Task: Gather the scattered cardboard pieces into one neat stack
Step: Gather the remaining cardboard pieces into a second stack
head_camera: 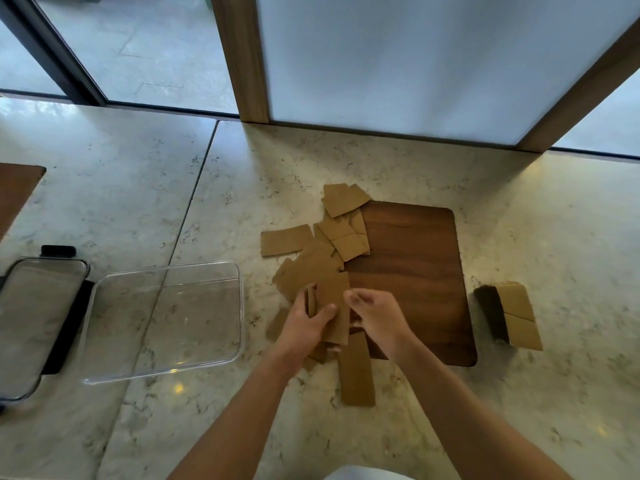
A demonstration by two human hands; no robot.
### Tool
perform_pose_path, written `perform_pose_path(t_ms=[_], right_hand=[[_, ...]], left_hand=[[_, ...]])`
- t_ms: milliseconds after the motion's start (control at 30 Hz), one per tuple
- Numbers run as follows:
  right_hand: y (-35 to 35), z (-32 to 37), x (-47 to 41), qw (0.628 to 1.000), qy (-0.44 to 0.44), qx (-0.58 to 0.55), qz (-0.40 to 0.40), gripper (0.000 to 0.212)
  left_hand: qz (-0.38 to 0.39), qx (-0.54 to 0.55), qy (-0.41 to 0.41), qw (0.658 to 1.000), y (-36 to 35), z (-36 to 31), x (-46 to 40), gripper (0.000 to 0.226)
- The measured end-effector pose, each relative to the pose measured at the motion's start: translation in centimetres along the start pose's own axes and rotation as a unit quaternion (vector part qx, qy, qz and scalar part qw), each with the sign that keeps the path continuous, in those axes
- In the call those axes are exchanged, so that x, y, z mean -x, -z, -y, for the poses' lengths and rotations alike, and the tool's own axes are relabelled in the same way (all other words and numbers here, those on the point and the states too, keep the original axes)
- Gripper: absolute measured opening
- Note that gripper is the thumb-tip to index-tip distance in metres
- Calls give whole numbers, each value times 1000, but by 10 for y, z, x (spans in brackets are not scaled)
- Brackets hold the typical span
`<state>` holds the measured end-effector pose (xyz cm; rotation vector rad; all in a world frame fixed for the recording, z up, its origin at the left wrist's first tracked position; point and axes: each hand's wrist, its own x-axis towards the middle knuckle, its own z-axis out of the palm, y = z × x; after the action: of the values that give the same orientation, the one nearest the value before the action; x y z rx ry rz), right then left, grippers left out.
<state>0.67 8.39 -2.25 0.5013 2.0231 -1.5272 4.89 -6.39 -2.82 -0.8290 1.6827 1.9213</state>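
Several brown cardboard pieces [317, 261] lie scattered and overlapping along the left edge of a dark wooden board [412, 271]. My left hand [306, 322] grips a small bunch of pieces [334, 306], thumb on top of the uppermost one. My right hand [375, 315] is just to the right of that bunch, its fingers curled at the bunch's right edge; what it holds is hidden. One long piece [356, 372] lies on the counter just below my hands. A tidy stack of cardboard [512, 313] lies on its side to the right of the board.
A clear plastic container [166, 320] sits open on the marble counter at the left, with its lid [38, 323] beside it. Another wooden board's corner [17, 188] shows at the far left. A wood-framed white panel [398, 64] rises behind the counter.
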Motion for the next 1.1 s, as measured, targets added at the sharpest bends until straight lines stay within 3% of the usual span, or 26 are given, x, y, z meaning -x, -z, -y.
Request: perform_pose_path(t_ms=[67,133,300,367,467,533,600,667,767,833,900,933,1033,1100], right_hand=[[1,-12,6,986,22,159,-46,33],[8,-30,10,946,9,299,-122,37],[-12,-80,46,888,-11,455,-65,87],[-15,-93,48,913,1,402,-70,86],[-3,-93,46,950,9,305,-62,31],[5,-86,48,972,31,224,-57,16],[8,-73,51,992,53,111,-39,16],[3,-58,52,997,67,45,9,20],[-17,-44,45,988,74,100,92,28],[-31,-42,35,981,83,166,51,26],[-40,-42,24,952,118,280,-45,25],[-45,-42,23,936,132,323,-52,30],[-70,-45,25,873,151,463,20,59],[-84,-51,26,820,180,543,17,68]], left_hand=[[-20,28,21,999,0,5,3,33],[-19,127,44,991,5,11,9,29],[-13,263,56,963,21,35,25,44],[-24,290,63,955,26,42,31,55],[-47,265,58,961,33,49,38,50],[-50,242,52,968,35,50,42,41],[-37,213,38,976,35,51,45,29],[2,170,12,985,32,49,48,33],[58,99,16,993,29,40,52,36],[48,113,35,992,36,41,47,35],[11,160,47,986,49,45,41,46],[-3,177,48,983,56,47,40,53],[-23,145,33,989,67,53,44,47],[-43,113,32,992,69,58,41,34]])
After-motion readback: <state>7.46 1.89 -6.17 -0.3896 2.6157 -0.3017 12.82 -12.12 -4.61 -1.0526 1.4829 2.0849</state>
